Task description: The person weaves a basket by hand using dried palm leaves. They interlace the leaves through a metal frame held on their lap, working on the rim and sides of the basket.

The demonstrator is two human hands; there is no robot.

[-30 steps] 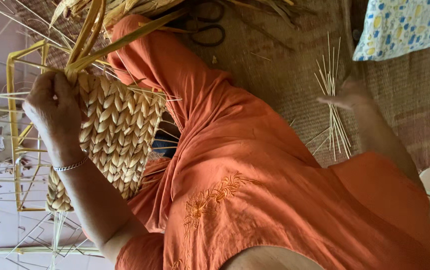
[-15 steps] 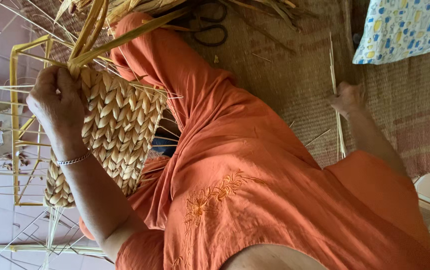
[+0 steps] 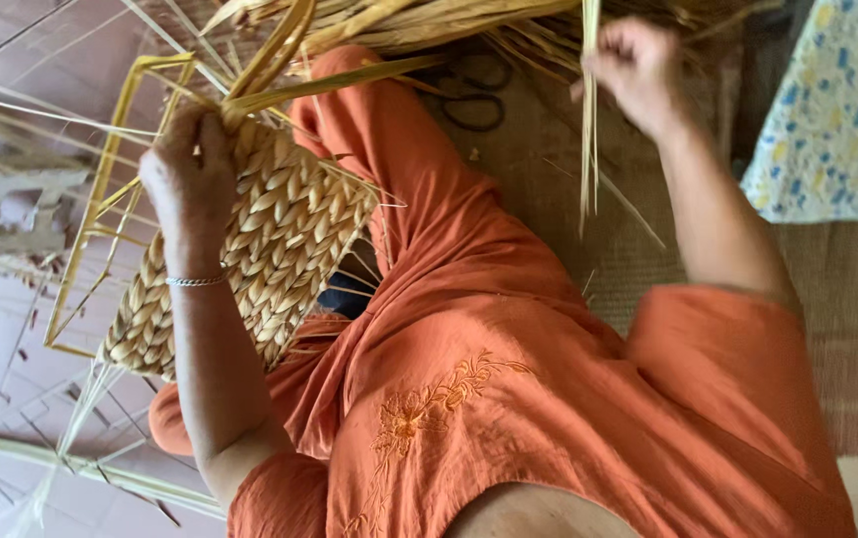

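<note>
My left hand (image 3: pixel 188 171), a thin bracelet on its wrist, grips the top edge of a partly woven straw panel (image 3: pixel 270 239). The panel is stretched on a yellow wire frame (image 3: pixel 100 199) that rests against my orange-clad knee (image 3: pixel 379 149). Loose flat strands (image 3: pixel 289 60) rise from the weave past my fingers. My right hand (image 3: pixel 636 68) is raised at the upper right and pinches a few thin pale straw strands (image 3: pixel 588 139) that hang straight down from it.
A bundle of dried straw (image 3: pixel 419 20) lies across the top, with black scissors (image 3: pixel 469 100) beneath it on a woven mat (image 3: pixel 549 229). A blue and yellow flowered cloth (image 3: pixel 838 110) is at the right. Straw scraps litter the pink tiled floor (image 3: pixel 0 329) at the left.
My right hand has lifted off the mat at the right and moved toward the straw bundle, carrying thin strands. My left hand has kept its grip on the woven panel.
</note>
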